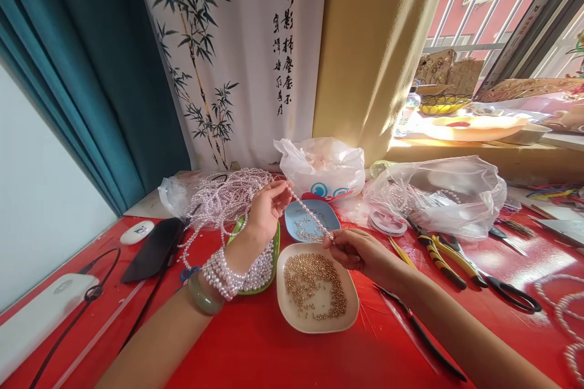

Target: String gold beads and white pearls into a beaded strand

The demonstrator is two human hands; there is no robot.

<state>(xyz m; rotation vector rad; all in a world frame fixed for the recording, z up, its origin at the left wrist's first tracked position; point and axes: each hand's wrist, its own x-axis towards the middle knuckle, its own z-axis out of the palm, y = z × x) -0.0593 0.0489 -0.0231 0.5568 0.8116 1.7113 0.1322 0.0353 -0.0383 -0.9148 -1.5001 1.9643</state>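
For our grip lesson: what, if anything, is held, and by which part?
A bead strand, pinched at both ends of its visible stretch: left hand, upper; right hand, lower.

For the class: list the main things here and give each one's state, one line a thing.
Left hand, pinching bead strand
Right hand, pinching it too
Bead strand, nearly straight
Cream tray, partly covered with gold beads
Blue tray, holding small pieces
Green tray, holding pearly beads
White bag, crumpled
Black phone, lying flat

The left hand (266, 211) and right hand (358, 248) hold a pearl-bead strand (311, 213) near a cream tray (298, 322) of gold beads (312, 268).
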